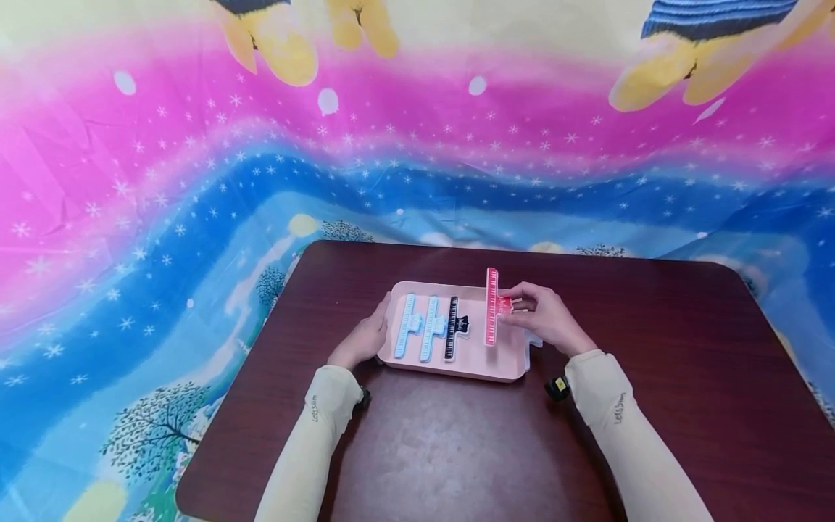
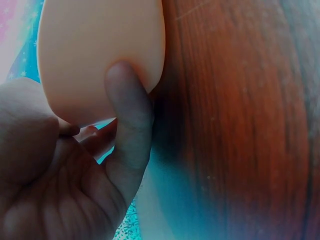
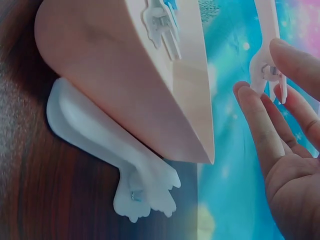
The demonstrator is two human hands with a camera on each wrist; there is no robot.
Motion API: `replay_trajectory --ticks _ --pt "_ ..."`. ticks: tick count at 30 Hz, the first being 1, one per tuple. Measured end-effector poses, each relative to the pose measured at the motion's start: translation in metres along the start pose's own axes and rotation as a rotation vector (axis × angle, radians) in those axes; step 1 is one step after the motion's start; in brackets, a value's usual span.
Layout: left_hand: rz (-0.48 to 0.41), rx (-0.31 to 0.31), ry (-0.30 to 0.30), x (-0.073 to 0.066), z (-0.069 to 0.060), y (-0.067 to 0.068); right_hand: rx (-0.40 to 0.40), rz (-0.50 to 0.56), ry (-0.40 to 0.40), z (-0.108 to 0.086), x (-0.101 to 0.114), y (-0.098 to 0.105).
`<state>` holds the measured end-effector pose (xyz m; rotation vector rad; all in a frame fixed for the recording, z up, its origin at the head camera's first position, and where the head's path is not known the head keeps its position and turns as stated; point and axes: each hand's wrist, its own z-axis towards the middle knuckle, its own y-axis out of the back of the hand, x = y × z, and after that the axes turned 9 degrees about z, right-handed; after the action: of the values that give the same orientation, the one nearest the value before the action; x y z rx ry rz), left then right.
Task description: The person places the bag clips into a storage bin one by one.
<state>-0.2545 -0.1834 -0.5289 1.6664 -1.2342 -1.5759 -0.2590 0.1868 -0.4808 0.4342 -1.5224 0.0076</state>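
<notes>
My left hand [image 1: 367, 335] grips the left end of a pink tray [image 1: 485, 362]; in the left wrist view its thumb lies against the tray's outer wall [image 2: 95, 55]. Two light blue clips [image 1: 405, 326] and a black clip [image 1: 451, 330], each with a piano-key strip, lie side by side in the tray. Above the tray's right part, a red piano-key clip [image 1: 492, 308] is pinched by its handle between the thumb and fingers of my right hand [image 1: 544, 319]. The right wrist view shows the clip's pale back near the fingertips.
Beside the tray's right end, partly hidden by it, a whitish clip [image 3: 135, 185] lies on the dark brown table [image 1: 665, 348]. Behind the table hangs a colourful printed cloth [image 1: 424, 130]. Black wrist devices [image 1: 557, 388] sit at both cuffs.
</notes>
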Motion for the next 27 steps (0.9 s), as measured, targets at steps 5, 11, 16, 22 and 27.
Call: replay_trajectory --ticks 5,11,16,22,27 --pt "0.012 0.002 0.001 0.0016 0.0007 -0.0014 0.010 -0.020 -0.012 0.0028 -0.0003 -0.0052" --pt "0.006 -0.001 -0.004 0.0018 0.0010 -0.0010 0.017 -0.092 -0.018 0.0056 -0.0014 -0.0074" --pt "0.005 0.006 -0.002 0.0016 -0.0012 -0.0013 0.033 -0.119 -0.041 0.0058 -0.0035 -0.0085" --pt "0.012 0.003 -0.010 0.0021 -0.0005 -0.0011 0.036 -0.162 -0.035 0.0070 -0.0011 -0.0079" --pt "0.013 0.001 -0.015 0.0017 0.0006 0.0001 0.040 -0.224 -0.034 0.0096 0.0023 -0.0081"
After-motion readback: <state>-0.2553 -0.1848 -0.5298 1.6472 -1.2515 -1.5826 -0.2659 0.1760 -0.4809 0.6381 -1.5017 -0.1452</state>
